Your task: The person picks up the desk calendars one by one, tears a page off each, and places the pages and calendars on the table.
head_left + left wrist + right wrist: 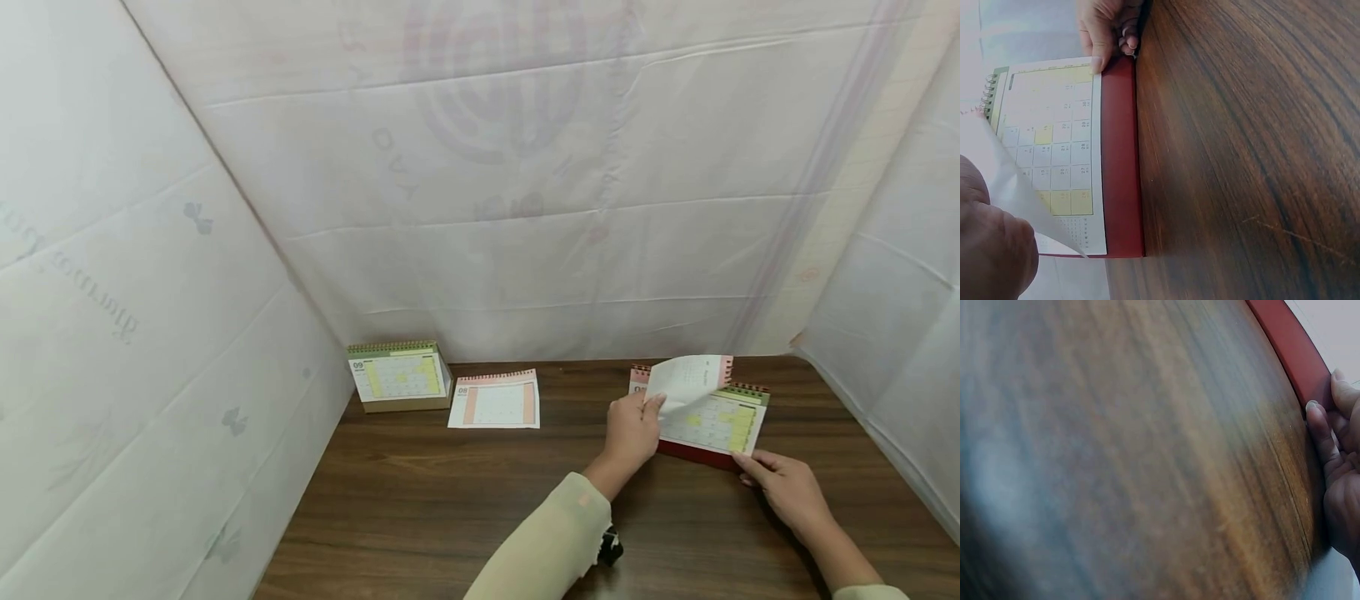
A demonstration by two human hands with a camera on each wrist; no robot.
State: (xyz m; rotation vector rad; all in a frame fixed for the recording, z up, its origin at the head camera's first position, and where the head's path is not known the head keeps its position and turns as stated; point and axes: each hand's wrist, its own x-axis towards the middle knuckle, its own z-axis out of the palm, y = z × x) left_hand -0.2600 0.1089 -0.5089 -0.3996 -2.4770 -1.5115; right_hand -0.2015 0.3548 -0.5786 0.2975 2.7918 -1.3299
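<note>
A desk calendar with a dark red base [1119, 162] stands at the right of the table. Its front sheet [712, 421] has a green header and yellow-marked columns. My left hand [632, 433] pinches a white calendar page [686, 379] with a pink punched edge. That page is lifted and curved over the left part of the calendar; whether it is still joined to the spiral I cannot tell. At the calendar's lower right corner, my right hand [787, 487] grips the base, thumb on the front and fingers behind, as the right wrist view also shows.
Flat on the dark wooden table [420, 500] lies a loose pink-edged calendar page [498, 408]. Beside it, to the left, stands another desk calendar [397, 379] with a green header and tan base. White sheeting [525, 275] encloses the back and both sides.
</note>
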